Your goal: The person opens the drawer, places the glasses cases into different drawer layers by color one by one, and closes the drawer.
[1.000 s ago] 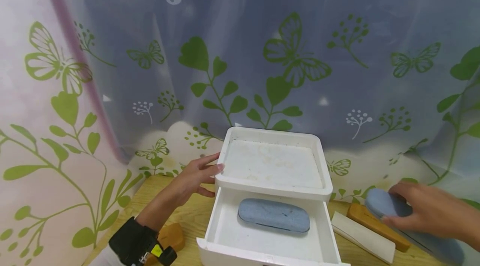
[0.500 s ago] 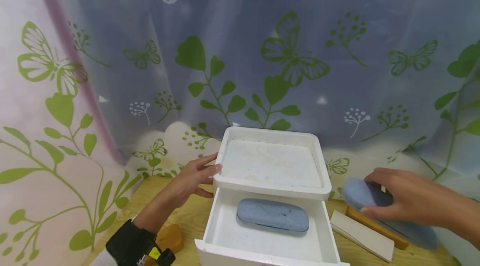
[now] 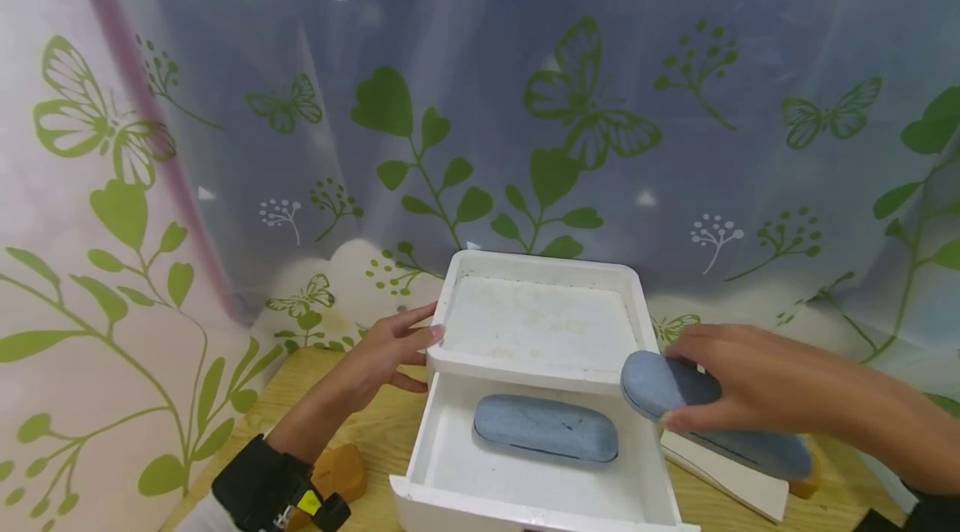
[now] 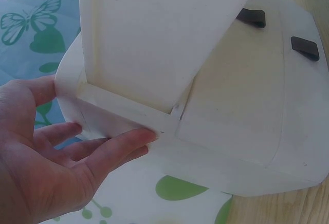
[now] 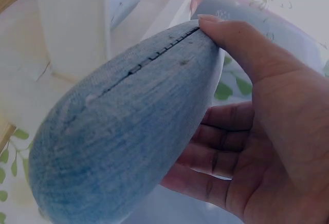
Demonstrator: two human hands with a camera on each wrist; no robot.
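Observation:
In the head view my right hand (image 3: 750, 386) grips a blue glasses case (image 3: 667, 386) above the table, its near end overlapping the right rim of a white drawer unit (image 3: 648, 307). Thumb and fingers are on opposite sides of this case (image 5: 123, 126) in the right wrist view. A second blue glasses case (image 3: 545, 429) lies inside the pulled-out drawer (image 3: 480, 494). My left hand (image 3: 378, 357) rests against the unit's left side, thumb at the top rim. The left wrist view shows these left fingers (image 4: 123, 144) spread along the white plastic.
A cream flat case (image 3: 727, 474) lies on the wooden table (image 3: 390, 432) right of the drawer, beside an orange-brown case (image 3: 806, 486) mostly hidden by the held one. Another orange-brown object (image 3: 341, 469) sits near my left wrist. A patterned curtain (image 3: 465, 98) hangs behind.
My right hand has carried the blue glasses case leftward, from over the items at the right to the drawer unit's right edge. My left hand and the drawer stay put.

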